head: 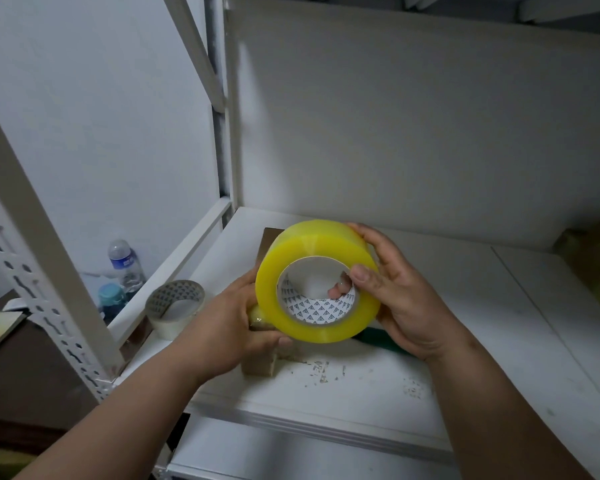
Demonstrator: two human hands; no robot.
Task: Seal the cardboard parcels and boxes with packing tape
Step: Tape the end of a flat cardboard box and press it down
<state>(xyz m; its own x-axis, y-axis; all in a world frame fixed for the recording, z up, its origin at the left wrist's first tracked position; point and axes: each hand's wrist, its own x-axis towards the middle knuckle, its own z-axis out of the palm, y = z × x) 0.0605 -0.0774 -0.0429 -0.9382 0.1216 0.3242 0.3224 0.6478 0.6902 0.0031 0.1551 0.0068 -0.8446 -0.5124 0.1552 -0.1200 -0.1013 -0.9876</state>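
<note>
Both my left hand point(238, 318) and right hand point(400, 299) gripped the fat yellow packing-tape roll point(317, 280) above the small brown cardboard parcel point(267, 355) (mostly hidden) on the white shelf point(465, 358); sealing apparently unfinished.

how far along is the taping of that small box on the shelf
Done: nothing clearly; no finished seal is visible on the small cardboard box. In hand: the right hand grips the yellow tape roll through its core, and the left hand holds the box against it. Left: taping the box; the near-empty roll lies unused.
</note>
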